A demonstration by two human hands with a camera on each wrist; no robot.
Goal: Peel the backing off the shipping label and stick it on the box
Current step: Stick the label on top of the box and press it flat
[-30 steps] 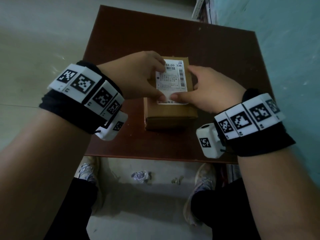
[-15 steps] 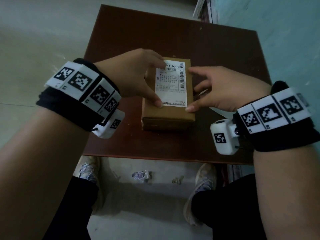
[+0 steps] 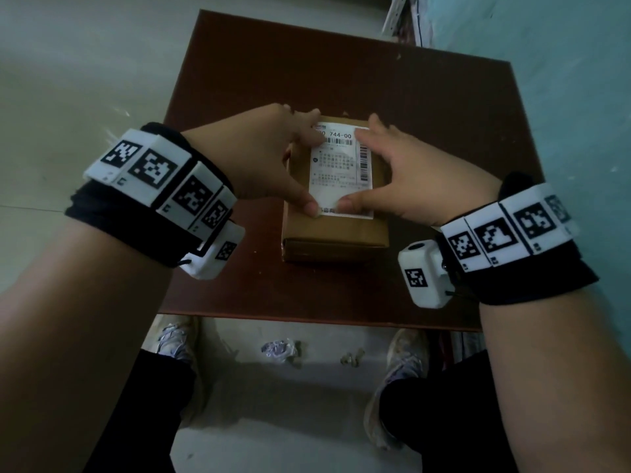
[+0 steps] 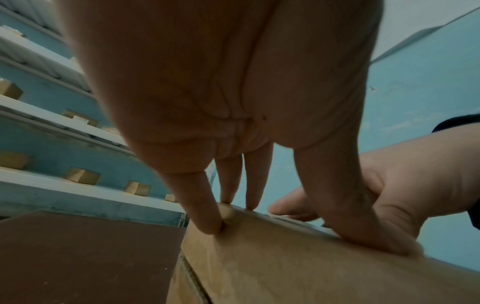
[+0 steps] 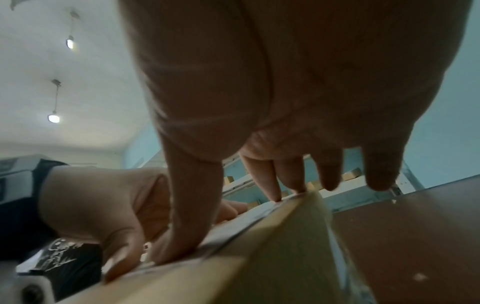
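Observation:
A brown cardboard box (image 3: 336,238) lies on the dark brown table (image 3: 426,104). The white shipping label (image 3: 339,174) with barcodes lies flat on the box's top. My left hand (image 3: 269,158) spans the label's left side, its thumb on the near left corner and its fingers on the far left corner. My right hand (image 3: 399,175) mirrors it, with the thumb on the near edge and fingers on the far right corner. In the left wrist view the straight fingers (image 4: 205,207) press down on the box (image 4: 298,273). The right wrist view has the thumb and fingers (image 5: 267,183) down on the box (image 5: 233,273).
The table's near edge (image 3: 307,317) runs just above my shoes (image 3: 176,339) on the pale floor. A light blue wall (image 3: 563,80) stands to the right. Shelves with small cardboard boxes (image 4: 80,174) line the wall beyond the table.
My right hand has moved back left onto the label, thumb on its near edge. The left hand's fingers have slid to the far left corner. The box and label stay put.

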